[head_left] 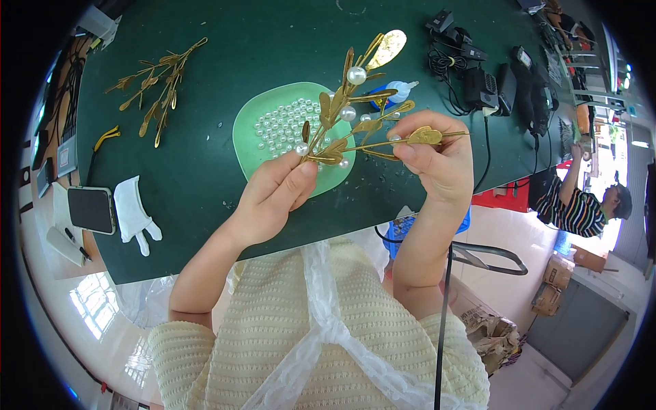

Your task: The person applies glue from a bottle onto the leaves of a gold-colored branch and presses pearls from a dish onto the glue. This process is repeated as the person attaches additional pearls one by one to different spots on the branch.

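A gold metal leaf branch (pixel 335 106) with white pearl beads on it is held up over the table. My left hand (pixel 277 195) pinches its stems at the lower end, thumb and fingers closed. My right hand (pixel 437 157) is closed on a side stem that runs to the right, beside a gold leaf (pixel 425 135). A small pearl (pixel 395 139) shows at my right fingertips; whether it is fixed to the stem I cannot tell. Behind the branch lies a light green tray (pixel 247 113) with many loose pearls (pixel 277 130) in it.
On the dark green table (pixel 225 41) lie a second gold branch (pixel 164 78), yellow-handled tweezers (pixel 106 139), a phone (pixel 91 209) and a white glove (pixel 134 212). A glue bottle (pixel 402 93) stands behind my right hand. Black adapters and cables (pixel 482 89) crowd the right; a person (pixel 581 205) is beyond.
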The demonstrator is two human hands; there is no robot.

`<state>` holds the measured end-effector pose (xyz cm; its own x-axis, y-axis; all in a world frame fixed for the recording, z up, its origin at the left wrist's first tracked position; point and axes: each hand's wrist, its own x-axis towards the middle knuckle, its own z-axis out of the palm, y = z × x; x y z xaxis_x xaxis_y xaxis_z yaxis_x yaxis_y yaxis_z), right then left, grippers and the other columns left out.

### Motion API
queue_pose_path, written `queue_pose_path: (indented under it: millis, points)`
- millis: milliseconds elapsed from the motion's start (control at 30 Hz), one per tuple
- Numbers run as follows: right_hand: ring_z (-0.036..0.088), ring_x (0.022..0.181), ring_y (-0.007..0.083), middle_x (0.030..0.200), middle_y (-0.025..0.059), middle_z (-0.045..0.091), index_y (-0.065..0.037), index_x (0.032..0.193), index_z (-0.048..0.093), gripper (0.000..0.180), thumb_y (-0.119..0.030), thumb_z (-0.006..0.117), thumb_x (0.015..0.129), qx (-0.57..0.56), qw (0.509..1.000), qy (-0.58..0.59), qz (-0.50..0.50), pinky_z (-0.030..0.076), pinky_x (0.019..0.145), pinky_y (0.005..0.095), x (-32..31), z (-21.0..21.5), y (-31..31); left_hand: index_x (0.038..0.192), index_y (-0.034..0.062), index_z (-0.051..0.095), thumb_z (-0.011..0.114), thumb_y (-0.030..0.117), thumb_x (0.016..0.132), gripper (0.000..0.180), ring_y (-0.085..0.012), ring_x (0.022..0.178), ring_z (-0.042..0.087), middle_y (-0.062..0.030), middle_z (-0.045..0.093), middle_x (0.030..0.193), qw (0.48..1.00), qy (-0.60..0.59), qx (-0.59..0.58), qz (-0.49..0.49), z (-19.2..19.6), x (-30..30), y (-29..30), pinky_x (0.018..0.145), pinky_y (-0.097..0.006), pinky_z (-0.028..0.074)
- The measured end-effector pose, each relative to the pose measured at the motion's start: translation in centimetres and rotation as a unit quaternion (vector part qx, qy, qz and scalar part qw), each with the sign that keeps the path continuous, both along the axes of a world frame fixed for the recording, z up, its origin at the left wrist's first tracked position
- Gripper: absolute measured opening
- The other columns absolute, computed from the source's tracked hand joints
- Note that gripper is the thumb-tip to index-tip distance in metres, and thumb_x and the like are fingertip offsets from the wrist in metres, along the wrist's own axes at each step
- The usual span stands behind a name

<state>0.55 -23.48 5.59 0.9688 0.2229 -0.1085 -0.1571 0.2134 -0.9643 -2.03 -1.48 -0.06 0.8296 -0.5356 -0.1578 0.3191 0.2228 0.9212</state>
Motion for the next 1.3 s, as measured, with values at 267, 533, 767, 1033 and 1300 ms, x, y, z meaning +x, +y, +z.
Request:
queue_pose_path:
  millis: [267, 533, 767, 1033, 1300]
  points:
    - [0.044, 0.047, 0.0025, 0.065, 0.0036, 0.057, 0.003, 0.081, 0.061, 0.022, -0.003, 0.071, 0.063, -0.049, 0.998, -0.012, -0.03, 0.027, 0.04, 0.0141, 0.0, -0.1, 0.6, 0.069, 0.0065, 0.034, 0.036, 0.025, 0.093, 0.03, -0.0058, 0.046, 0.022, 0.0034, 0.026, 0.055, 1.0, 0.003, 0.006, 0.0, 0.1, 0.1, 0.2, 0.043, -0.022, 0.018]
    - [0.041, 0.047, -0.0008, 0.064, 0.0027, 0.058, 0.001, 0.081, 0.062, 0.017, -0.005, 0.069, 0.067, -0.034, 0.998, -0.027, -0.04, 0.025, 0.04, 0.0133, -0.5, -0.1, 0.6, 0.072, 0.0057, 0.04, 0.037, 0.026, 0.093, 0.029, -0.0044, 0.047, 0.025, 0.0038, 0.03, 0.053, 0.999, 0.022, -0.025, -0.016, 0.1, 0.2, 0.1, 0.043, -0.021, 0.021]
    - [0.034, 0.048, -0.0027, 0.062, -0.0036, 0.054, 0.003, 0.09, 0.061, 0.018, -0.006, 0.062, 0.075, -0.036, 0.998, -0.031, -0.028, 0.023, 0.042, 0.0128, -1.5, 0.7, 0.8, 0.068, 0.008, 0.034, 0.038, 0.03, 0.092, 0.033, -0.0058, 0.044, 0.021, 0.0038, 0.025, 0.052, 0.989, 0.076, -0.121, -0.04, 0.0, 0.4, 0.3, 0.041, -0.022, 0.017]
    - [0.024, 0.045, -0.0016, 0.051, -0.0099, 0.03, 0.002, 0.099, 0.059, 0.027, 0.002, 0.063, 0.072, -0.087, 0.989, -0.108, -0.045, 0.019, 0.043, 0.0156, -2.5, 0.5, 1.5, 0.066, 0.009, 0.032, 0.036, 0.035, 0.091, 0.037, -0.0068, 0.043, 0.02, 0.0043, 0.023, 0.049, 0.981, 0.095, -0.152, -0.068, -0.2, 0.5, 0.2, 0.041, -0.023, 0.015]
    - [0.023, 0.045, -0.0009, 0.049, -0.0091, 0.028, 0.002, 0.097, 0.059, 0.025, 0.001, 0.064, 0.072, -0.104, 0.985, -0.128, -0.056, 0.019, 0.042, 0.016, -2.5, 0.3, 1.7, 0.063, 0.0097, 0.032, 0.035, 0.036, 0.092, 0.039, -0.0071, 0.042, 0.018, 0.0049, 0.021, 0.047, 0.981, 0.098, -0.154, -0.072, -0.2, 0.4, 0.0, 0.041, -0.024, 0.014]
